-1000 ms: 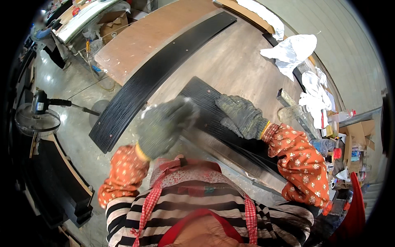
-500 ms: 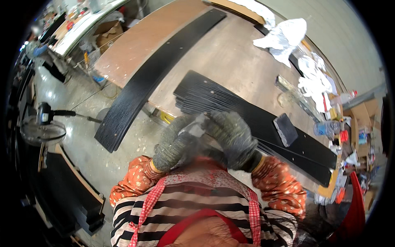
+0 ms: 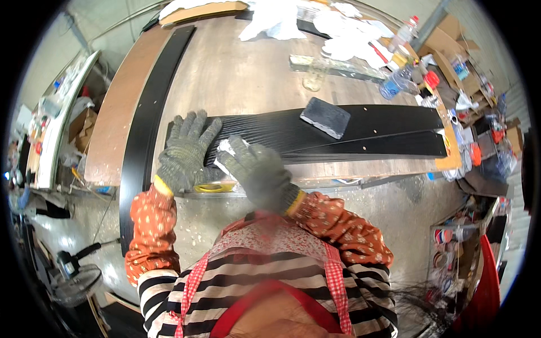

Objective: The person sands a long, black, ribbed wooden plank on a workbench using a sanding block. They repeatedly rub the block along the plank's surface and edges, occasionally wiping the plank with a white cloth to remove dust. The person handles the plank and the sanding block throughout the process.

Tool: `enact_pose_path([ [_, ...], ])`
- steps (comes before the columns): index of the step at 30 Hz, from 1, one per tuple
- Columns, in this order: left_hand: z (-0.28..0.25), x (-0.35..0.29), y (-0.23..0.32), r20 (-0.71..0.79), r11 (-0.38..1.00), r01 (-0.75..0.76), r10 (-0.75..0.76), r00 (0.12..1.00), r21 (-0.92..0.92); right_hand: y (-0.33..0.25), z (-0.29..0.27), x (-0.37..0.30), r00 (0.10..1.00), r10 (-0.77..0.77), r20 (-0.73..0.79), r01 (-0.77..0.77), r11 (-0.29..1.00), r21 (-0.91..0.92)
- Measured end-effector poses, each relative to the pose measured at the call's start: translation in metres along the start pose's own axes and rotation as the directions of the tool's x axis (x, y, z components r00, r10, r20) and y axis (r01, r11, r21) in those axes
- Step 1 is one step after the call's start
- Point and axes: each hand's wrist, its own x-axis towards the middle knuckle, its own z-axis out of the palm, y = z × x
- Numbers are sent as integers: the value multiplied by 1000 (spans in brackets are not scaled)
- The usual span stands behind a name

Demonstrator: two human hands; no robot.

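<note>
My left hand [image 3: 186, 147], in a grey-green knitted glove, lies with fingers spread on the left end of a stack of black grooved boards [image 3: 389, 121]. My right hand [image 3: 260, 172], gloved the same way, presses a crumpled white cloth [image 3: 224, 147] onto the ridged top board near its left end. Part of the cloth is hidden under the fingers. On the boards, right of my hands, rests a dark rectangular block [image 3: 327, 117] with a pale lower edge.
A long black board [image 3: 147, 107] runs along the table's left side and overhangs its front edge. Farther back on the table [image 3: 225, 73] lie a glass jar [image 3: 314, 76], a narrow strip [image 3: 349, 69], white cloths [image 3: 273, 19] and plastic bottles [image 3: 397, 81]. A fan [image 3: 78, 279] stands at lower left.
My hands have parted from in front of my chest and come down onto the boards, the left one flat, the right one with the cloth. My view has turned, so the boards now lie nearly level.
</note>
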Motion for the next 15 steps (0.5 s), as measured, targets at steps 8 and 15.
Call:
enact_pose_path([
  [8, 16, 5, -11, 80, 992, -48, 58, 995, -115, 70, -75, -70, 976, 214, 49, -193, 942, -274],
  [15, 11, 13, -15, 122, 982, -76, 98, 988, -172, 103, -92, -111, 982, 174, -73, -187, 948, -257],
])
